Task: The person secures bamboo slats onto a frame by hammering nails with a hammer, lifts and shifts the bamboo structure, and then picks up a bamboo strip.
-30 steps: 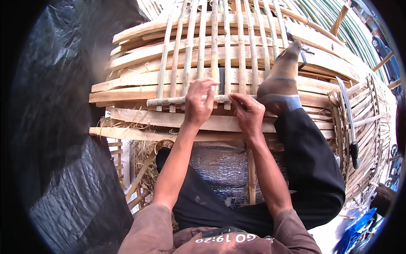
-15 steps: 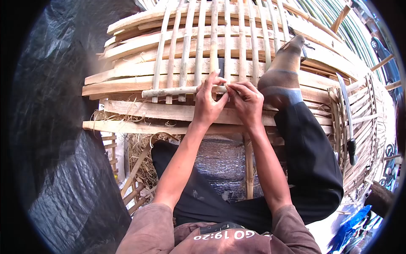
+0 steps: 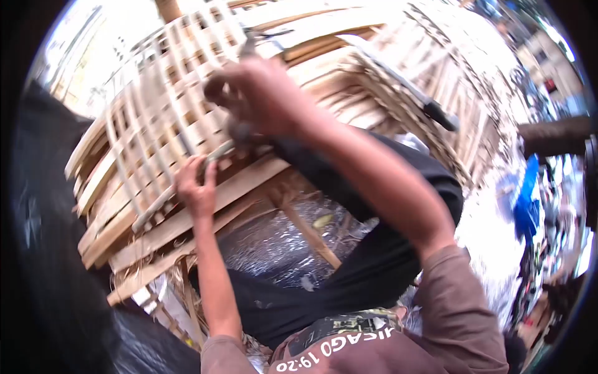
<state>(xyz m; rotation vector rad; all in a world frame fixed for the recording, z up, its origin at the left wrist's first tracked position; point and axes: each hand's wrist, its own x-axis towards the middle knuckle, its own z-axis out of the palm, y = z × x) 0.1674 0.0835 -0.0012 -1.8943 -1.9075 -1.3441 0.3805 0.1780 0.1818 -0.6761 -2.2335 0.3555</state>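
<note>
My left hand (image 3: pixel 198 187) is at the near end of a bamboo slat frame, its thumb and fingers closed about the round bamboo crossbar (image 3: pixel 154 209). Thin bamboo slats (image 3: pixel 128 146) run away from that bar in a row. My right hand (image 3: pixel 258 93) is raised over the right side of the frame, above my bent leg. Motion smears its fingers, and a dark shape there cannot be made out. Much of my foot is hidden behind this hand and arm.
Stacked wooden boards (image 3: pixel 103 240) lie under the slats. A dark-handled long blade (image 3: pixel 398 78) rests at the right on split bamboo strips (image 3: pixel 430 81). A black plastic sheet (image 3: pixel 50 206) hangs at left. Shiny foil-like sheeting (image 3: pixel 268 249) lies below the boards.
The view has swung to the right and tilted. My right hand has left the crossbar beside my left hand and risen up and away. My left hand stays at the bar.
</note>
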